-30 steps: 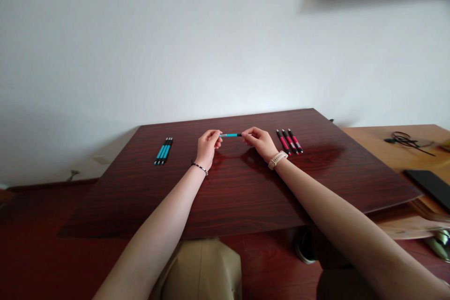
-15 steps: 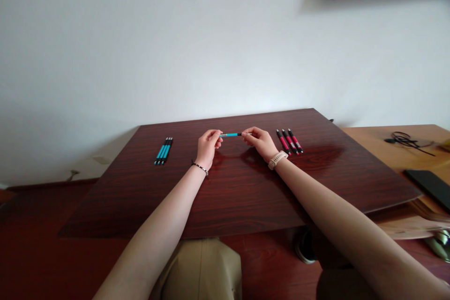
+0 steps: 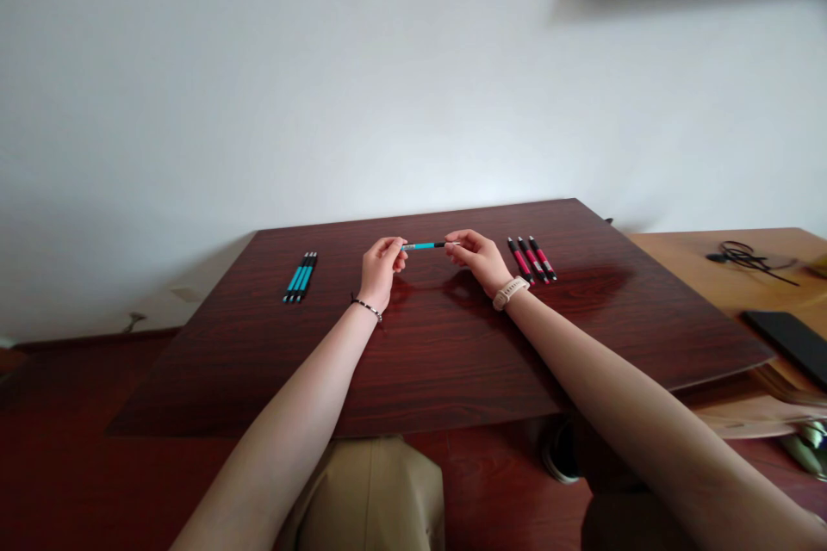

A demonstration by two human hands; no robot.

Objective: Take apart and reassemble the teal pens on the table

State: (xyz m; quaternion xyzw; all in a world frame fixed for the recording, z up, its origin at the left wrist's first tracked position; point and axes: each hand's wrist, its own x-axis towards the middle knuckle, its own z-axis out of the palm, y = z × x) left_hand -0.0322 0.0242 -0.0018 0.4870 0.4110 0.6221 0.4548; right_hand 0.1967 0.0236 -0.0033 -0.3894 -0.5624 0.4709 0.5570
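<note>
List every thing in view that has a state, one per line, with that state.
teal pen: held level above the table, one end in each hand
left hand: pinching the pen's left end
right hand: pinching the pen's right end
teal pens: three, lying side by side
pink pens: three, lying side by side

Pen [image 3: 424, 246] between hands, pen groups [image 3: 301, 277] flanking.

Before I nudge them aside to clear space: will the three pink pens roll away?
Likely yes. The pink pens look slim and round, lying loose side by side on the glossy table, so a sideways push could roll them. They look stiff and probably light.
</note>
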